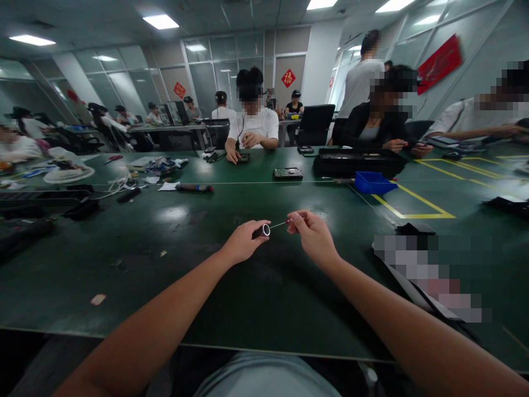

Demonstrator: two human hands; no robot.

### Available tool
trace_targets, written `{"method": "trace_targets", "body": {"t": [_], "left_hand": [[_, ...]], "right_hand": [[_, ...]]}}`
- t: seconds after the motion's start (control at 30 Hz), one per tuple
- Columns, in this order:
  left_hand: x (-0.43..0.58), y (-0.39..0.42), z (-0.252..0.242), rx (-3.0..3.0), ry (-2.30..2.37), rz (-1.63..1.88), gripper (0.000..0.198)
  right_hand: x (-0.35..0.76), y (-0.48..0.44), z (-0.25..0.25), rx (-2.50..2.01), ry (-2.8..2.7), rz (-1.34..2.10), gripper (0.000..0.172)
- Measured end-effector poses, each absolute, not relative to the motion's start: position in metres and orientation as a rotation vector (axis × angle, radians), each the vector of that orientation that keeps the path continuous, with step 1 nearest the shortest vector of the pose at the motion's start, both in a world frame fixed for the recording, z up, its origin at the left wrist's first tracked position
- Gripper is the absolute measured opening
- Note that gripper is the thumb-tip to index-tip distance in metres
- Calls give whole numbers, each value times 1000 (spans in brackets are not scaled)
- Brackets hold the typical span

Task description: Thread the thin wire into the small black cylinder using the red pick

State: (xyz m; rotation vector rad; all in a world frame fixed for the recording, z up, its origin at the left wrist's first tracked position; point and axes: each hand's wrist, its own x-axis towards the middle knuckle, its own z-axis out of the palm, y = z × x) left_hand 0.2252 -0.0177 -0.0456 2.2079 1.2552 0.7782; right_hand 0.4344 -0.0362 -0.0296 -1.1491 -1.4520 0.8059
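Note:
My left hand (pixel 242 242) is closed around a small black cylinder (pixel 265 230) with a bright ring at its end; I cannot tell its exact kind. In my right hand (pixel 312 234) a thin screwdriver (pixel 279 224) with a reddish handle is pinched between thumb and fingers. Its slim metal shaft points left at the cylinder's ringed end. Whether the tip touches the cylinder is too small to make out. Both hands are held above the green table (pixel 264 309), near its middle.
Beyond my hands lie a hard drive (pixel 288 173), a dark handled tool (pixel 194 188), a blue bin (pixel 374 182) and a long black casing (pixel 359 161). Cables and a white fan-like part (pixel 69 173) are at left. A co-worker (pixel 253 127) sits opposite; others sit at right.

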Motion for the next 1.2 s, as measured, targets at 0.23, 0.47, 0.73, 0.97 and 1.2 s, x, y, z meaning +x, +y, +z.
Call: {"method": "trace_targets", "body": {"t": [0.23,0.47,0.73,0.97,1.2], "left_hand": [[228,-12,-42,2331,1192,875,44],[226,-4,-44,2503,1332,622,46],[228,-8,-43,2398,1268,692,46],[228,-10,-44,2322,1229,750,47],[228,-12,-40,2262,1315,775,34]], "right_hand": [[437,-22,-40,-1046,-1022,1164,27],[446,-14,-40,-1106,-934,1165,23],[441,-19,-43,-1078,-1056,1066,31],[440,-20,-44,-1067,-1118,1060,35],[443,-30,-27,-1276,-1429,755,39]]}}
